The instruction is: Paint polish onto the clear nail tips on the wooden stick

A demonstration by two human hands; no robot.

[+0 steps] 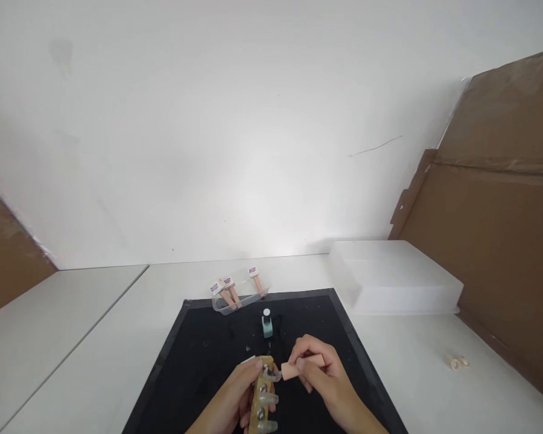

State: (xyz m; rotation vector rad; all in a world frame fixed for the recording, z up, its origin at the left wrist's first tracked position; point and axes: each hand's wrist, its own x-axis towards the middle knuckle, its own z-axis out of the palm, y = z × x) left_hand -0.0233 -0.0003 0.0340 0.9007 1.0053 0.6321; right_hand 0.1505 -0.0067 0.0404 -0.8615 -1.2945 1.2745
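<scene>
My left hand (238,395) is closed around a narrow wooden block (256,411). Round metal fittings and several clear plastic tips (268,398) stick out along this block. My right hand (322,377) pinches a peach-coloured stick (291,370) between thumb and fingers. The stick's left end is at the topmost clear tip; whether it touches is too small to tell. Just beyond the block stands a small teal bottle (266,328) with a dark neck and white top. Something white shows partly behind my left fingers.
A clear tray (226,311) with several peach sticks bearing white labels lies at the mat's far edge. The black mat (199,343) covers the table's middle. A white bin (402,295) stands at right, near small beige rings (455,363). Brown cardboard (493,241) borders the right side.
</scene>
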